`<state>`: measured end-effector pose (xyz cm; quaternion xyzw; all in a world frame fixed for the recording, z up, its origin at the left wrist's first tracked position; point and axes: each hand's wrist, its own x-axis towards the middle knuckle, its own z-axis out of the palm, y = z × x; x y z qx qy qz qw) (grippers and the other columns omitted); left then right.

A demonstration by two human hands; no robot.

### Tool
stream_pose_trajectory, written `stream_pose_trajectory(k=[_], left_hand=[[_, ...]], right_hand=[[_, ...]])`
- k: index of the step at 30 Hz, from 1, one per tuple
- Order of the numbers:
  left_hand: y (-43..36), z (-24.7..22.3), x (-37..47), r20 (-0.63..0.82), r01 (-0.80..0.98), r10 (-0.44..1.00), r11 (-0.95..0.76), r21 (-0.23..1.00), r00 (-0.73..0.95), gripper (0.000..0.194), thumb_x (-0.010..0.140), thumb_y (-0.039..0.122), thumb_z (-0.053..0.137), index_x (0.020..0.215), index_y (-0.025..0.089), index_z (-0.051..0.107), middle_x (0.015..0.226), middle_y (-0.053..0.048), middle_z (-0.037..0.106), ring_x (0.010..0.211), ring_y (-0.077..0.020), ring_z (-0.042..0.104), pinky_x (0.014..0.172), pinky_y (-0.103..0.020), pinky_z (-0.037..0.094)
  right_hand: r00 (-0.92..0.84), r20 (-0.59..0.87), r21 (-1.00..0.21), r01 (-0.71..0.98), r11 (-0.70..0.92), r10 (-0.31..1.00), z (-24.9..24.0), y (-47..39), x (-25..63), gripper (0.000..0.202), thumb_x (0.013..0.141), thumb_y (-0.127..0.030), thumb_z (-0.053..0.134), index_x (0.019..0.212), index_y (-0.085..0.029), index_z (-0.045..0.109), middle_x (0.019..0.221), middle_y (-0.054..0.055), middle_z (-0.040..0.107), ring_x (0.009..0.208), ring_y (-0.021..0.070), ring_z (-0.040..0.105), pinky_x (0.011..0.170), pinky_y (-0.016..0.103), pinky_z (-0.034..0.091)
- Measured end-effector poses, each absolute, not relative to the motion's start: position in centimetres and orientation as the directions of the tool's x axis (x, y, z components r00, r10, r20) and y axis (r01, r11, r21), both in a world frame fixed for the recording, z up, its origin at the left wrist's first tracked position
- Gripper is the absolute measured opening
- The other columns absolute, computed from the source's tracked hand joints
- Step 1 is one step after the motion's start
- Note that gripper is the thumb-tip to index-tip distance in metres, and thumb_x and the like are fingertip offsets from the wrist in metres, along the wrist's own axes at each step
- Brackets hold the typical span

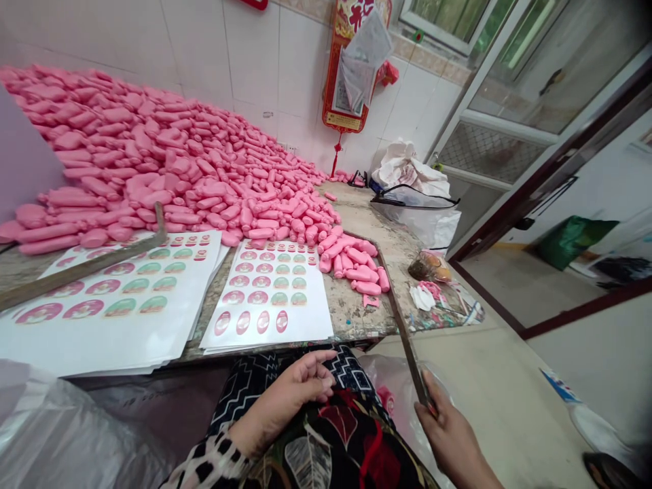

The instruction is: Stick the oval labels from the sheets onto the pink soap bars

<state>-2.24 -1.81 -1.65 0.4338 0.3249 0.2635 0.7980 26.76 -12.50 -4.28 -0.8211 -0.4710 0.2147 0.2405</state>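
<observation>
My right hand (451, 431) is closed around the lower end of a long, thin L-shaped bar (400, 319), which slants up over the table's edge. Its far end bends left behind a small cluster of pink bottle-shaped pieces (356, 261), and the bar lies along their right side. Over my lap, my left hand (298, 387) is empty, its fingers loosely curled and apart. Just beyond it on the table lies a sheet of round and oval stickers (272, 292). A large heap of the same pink pieces (168, 142) rises against the wall behind.
More sticker sheets (117, 319) lie at the left under another bent bar (102, 261). White bags (418, 183) stand at the table's back right, with scraps (422, 297) in front. A clear plastic bag (377, 370) hangs below the table edge. A doorway opens at right.
</observation>
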Motion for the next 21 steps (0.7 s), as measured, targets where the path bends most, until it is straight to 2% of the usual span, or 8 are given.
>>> stream_pose_trajectory(k=[5,9,12,15,17,19,21], left_hand=[[-1.8,-1.8,-2.3,-0.295,-0.131,0.697,0.488,0.863,0.654,0.05,0.073,0.029,0.063,0.12,0.019,0.049,0.09,-0.003,0.054,0.079,-0.014,0.055,0.076,-0.03,0.041],[-1.9,-1.6,-2.4,-0.3,-0.125,0.701,0.486,0.865,0.647,0.05,0.072,0.031,0.064,0.118,0.019,0.05,0.09,-0.003,0.055,0.079,-0.0139,0.055,0.076,-0.03,0.041],[-2.0,-1.4,-2.4,-0.3,-0.141,0.715,0.487,0.862,0.632,0.049,0.072,0.03,0.064,0.117,0.019,0.051,0.088,-0.003,0.055,0.078,-0.0138,0.055,0.076,-0.03,0.041],[-2.1,-1.3,-2.4,-0.296,-0.157,0.727,0.484,0.861,0.619,0.047,0.073,0.029,0.062,0.117,0.018,0.051,0.086,-0.003,0.055,0.077,-0.0136,0.055,0.075,-0.03,0.041],[-2.1,-1.3,-2.4,-0.299,-0.155,0.729,0.485,0.861,0.615,0.047,0.073,0.029,0.062,0.116,0.018,0.05,0.086,-0.002,0.055,0.076,-0.0134,0.054,0.075,-0.03,0.041],[-2.0,-1.5,-2.4,-0.306,-0.152,0.728,0.489,0.859,0.614,0.047,0.073,0.028,0.062,0.116,0.019,0.05,0.086,-0.002,0.055,0.077,-0.0132,0.054,0.074,-0.029,0.041],[-1.9,-1.7,-2.4,-0.306,-0.16,0.725,0.496,0.854,0.617,0.047,0.072,0.027,0.063,0.117,0.018,0.05,0.087,-0.002,0.055,0.077,-0.0131,0.055,0.074,-0.029,0.041]], right_hand=[[0.485,-0.087,-0.725,0.569,-0.389,0.87,-3.5,-12.4,26.6,0.066,0.073,-0.04,0.046,0.134,-0.016,0.039,0.135,0.006,0.043,0.125,0.0233,0.038,0.1,0.033,0.035],[0.489,-0.064,-0.674,0.622,-0.399,0.87,-2.6,-9.3,27.5,0.066,0.075,-0.039,0.043,0.136,-0.017,0.034,0.132,0.008,0.047,0.12,0.0238,0.044,0.097,0.034,0.037],[0.481,-0.068,-0.522,0.729,-0.442,0.874,-1.6,-5.7,28.5,0.062,0.078,-0.036,0.038,0.137,-0.018,0.033,0.12,0.008,0.058,0.106,0.0245,0.055,0.086,0.033,0.043],[0.467,-0.081,-0.306,0.829,-0.468,0.88,0.0,-2.1,29.1,0.058,0.08,-0.033,0.035,0.137,-0.019,0.032,0.102,0.009,0.065,0.09,0.0242,0.061,0.074,0.032,0.044],[0.43,-0.085,-0.125,0.89,-0.438,0.899,1.2,-0.3,29.2,0.051,0.081,-0.031,0.035,0.13,-0.019,0.04,0.097,0.011,0.066,0.087,0.0243,0.061,0.071,0.032,0.042],[0.383,-0.094,0.056,0.923,-0.38,0.919,2.4,1.1,29.2,0.04,0.082,-0.031,0.037,0.115,-0.018,0.053,0.096,0.013,0.065,0.087,0.0251,0.06,0.07,0.032,0.041],[0.345,-0.059,0.175,0.927,-0.331,0.937,3.4,2.4,29.1,0.034,0.083,-0.034,0.036,0.103,-0.016,0.058,0.099,0.015,0.063,0.088,0.0257,0.06,0.069,0.032,0.04]])
